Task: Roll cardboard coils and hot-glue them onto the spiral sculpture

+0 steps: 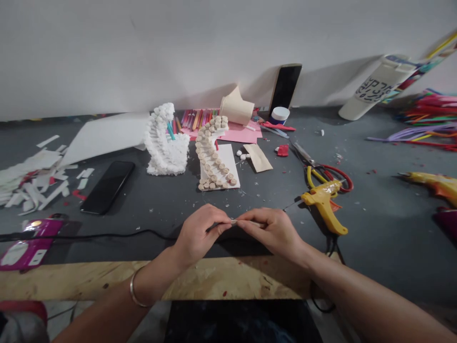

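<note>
Pinched between the fingertips of both hands is a small, thin pale beige strip (233,222), perhaps rolled paper; most of it is hidden by the fingers. My left hand (200,232) grips its left end, and my right hand (272,230) grips its right part. Just beyond them stands a curved white form studded with beige paper rolls (215,159) on a white base. Left of that is a similar curved piece covered in white tufts (164,143). A beige paper piece (259,157) lies flat to the right, beside small white bits.
A yellow glue gun (324,202) lies by my right hand, with scissors (321,171) behind it. A black phone (108,186), white scraps (35,181) and a purple device (32,244) are at left. A black cable (124,234) crosses the table. A white cylinder (376,88) stands back right.
</note>
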A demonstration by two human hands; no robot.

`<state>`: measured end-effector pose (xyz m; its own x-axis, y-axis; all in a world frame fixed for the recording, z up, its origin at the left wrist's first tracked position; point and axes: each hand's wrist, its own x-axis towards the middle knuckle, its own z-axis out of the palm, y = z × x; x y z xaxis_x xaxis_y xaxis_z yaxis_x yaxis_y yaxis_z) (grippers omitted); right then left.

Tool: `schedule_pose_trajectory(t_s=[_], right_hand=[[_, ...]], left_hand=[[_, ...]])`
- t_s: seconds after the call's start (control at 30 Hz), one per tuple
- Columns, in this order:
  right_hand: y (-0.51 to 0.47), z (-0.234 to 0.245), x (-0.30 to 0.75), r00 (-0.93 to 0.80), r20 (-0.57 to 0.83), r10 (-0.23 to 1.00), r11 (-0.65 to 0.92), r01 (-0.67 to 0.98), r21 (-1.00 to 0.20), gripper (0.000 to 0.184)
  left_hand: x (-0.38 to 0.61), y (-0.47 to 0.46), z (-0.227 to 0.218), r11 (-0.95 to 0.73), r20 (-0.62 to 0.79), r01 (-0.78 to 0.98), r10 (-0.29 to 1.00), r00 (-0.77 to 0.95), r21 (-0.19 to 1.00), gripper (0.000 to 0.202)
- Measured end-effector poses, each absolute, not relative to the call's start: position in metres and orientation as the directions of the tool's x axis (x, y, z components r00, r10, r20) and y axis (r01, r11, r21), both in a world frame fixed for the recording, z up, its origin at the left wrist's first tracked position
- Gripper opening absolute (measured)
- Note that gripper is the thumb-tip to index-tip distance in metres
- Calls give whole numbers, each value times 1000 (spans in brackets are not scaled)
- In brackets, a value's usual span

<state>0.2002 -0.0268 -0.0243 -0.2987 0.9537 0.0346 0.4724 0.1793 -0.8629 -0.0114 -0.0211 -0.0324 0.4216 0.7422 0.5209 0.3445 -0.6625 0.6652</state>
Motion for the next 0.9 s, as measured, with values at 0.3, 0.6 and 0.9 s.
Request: schedule_pose_trajectory(t_s=[0.3,0.6,0.9], right_hand=[[-26,-28,202,-383,107,918,311,524,-793,16],[-13,-18,205,-424,326,845,506,436,-744,17],[-9,13,215,-503,354,789,615,653,-443,18]], left_hand=[[-12,-21,-24,-489,339,444,862,377,751,9],[-8,-16,10,-402,159,588,893,421,702,12],[7,-4,25,-474,231,624,871,433,621,14]])
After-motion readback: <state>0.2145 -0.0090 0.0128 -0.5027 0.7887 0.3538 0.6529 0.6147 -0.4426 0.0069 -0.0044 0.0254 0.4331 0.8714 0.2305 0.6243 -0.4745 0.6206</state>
